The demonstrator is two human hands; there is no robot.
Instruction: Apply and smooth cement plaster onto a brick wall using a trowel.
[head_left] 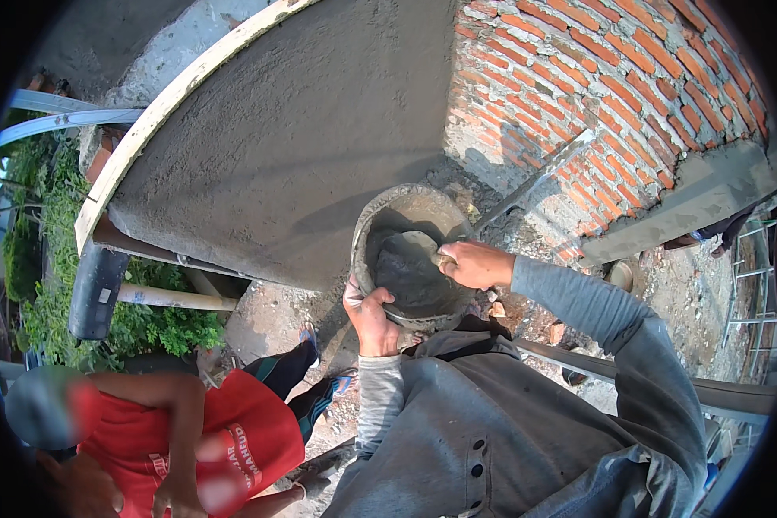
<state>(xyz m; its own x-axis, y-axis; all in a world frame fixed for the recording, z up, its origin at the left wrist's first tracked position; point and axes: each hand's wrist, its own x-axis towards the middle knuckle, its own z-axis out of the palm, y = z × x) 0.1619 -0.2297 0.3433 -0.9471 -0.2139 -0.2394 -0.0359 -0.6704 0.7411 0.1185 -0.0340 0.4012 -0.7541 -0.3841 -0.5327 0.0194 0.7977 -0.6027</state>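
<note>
A mortar-crusted bucket (423,207) is in front of my body, with dark grey wet mortar (406,276) inside it. My left hand (373,319) is closed on the bucket's near left rim, thumb toward the inside. On the right side of the bucket, my right hand (479,264) is wrapped round the handle of a trowel. The trowel blade (420,243) reaches into the bucket and lies against the mortar, partly coated with it. What supports the bucket from below is hidden.
Beyond the bucket rises a grey plastered wall (276,164) with a pale curved edge strip (164,108). A bare brick wall (596,129) meets it, with a long straightedge (535,177) leaning there. A person in a red shirt (242,432) is close on the left. Rubble covers the ground.
</note>
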